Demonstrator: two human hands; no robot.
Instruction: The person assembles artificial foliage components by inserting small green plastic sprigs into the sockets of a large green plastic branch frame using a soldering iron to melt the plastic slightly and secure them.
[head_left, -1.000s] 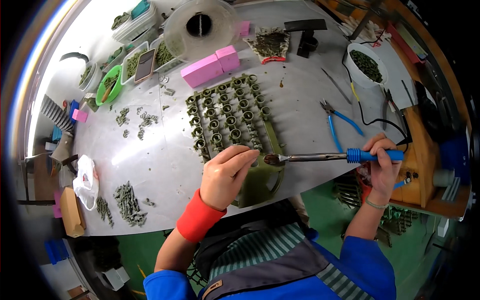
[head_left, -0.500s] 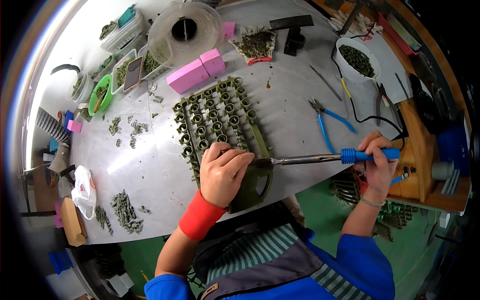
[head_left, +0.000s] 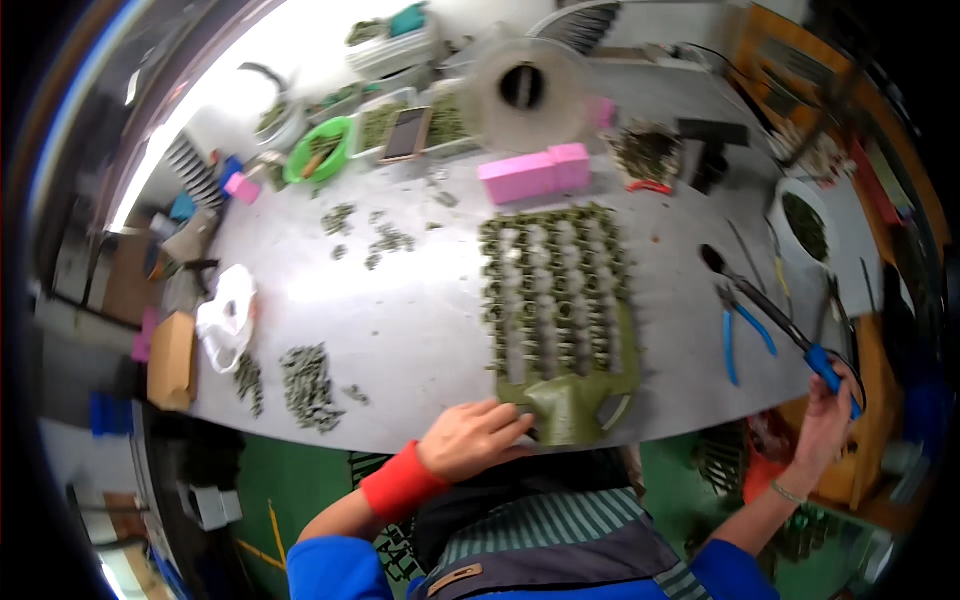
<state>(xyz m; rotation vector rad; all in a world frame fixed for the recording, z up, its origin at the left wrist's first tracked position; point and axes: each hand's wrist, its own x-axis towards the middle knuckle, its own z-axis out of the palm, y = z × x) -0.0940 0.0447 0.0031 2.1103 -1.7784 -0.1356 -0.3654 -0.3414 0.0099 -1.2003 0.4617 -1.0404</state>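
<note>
Green jig (head_left: 560, 300): flat comb-like holder, at the near middle of the grey table (head_left: 400, 310), its handle end at the table's near edge; rows loaded with small green parts nearly to the far end, judged mostly filled, though blur hides whether any slots stay bare or how many parts have been worked. Left hand (head_left: 475, 438): red wristband, fingers (head_left: 510, 425) loosely curled and only partly spread, tips resting on the jig's handle end, pressing rather than gripping as far as can be told. Right hand (head_left: 825, 420): raised off the table at its right edge, fingers closed round the blue grip of a soldering iron (head_left: 775, 315), whose dark tip points up and away from the jig, well apart from it. Blue pliers (head_left: 738, 335): lying flat on the table, between jig and iron. Pink blocks (head_left: 535, 172): two, touching, just beyond the jig's far end. Clear spool (head_left: 525, 90): farther back, near the pink blocks. Loose green parts (head_left: 310, 380): small heaps at the near left, more scattered toward the far left. Green bowl (head_left: 318, 152): far left, among trays. White dish (head_left: 805, 225): right, holding dark green parts. White bag (head_left: 225, 315): crumpled, at the left edge
</note>
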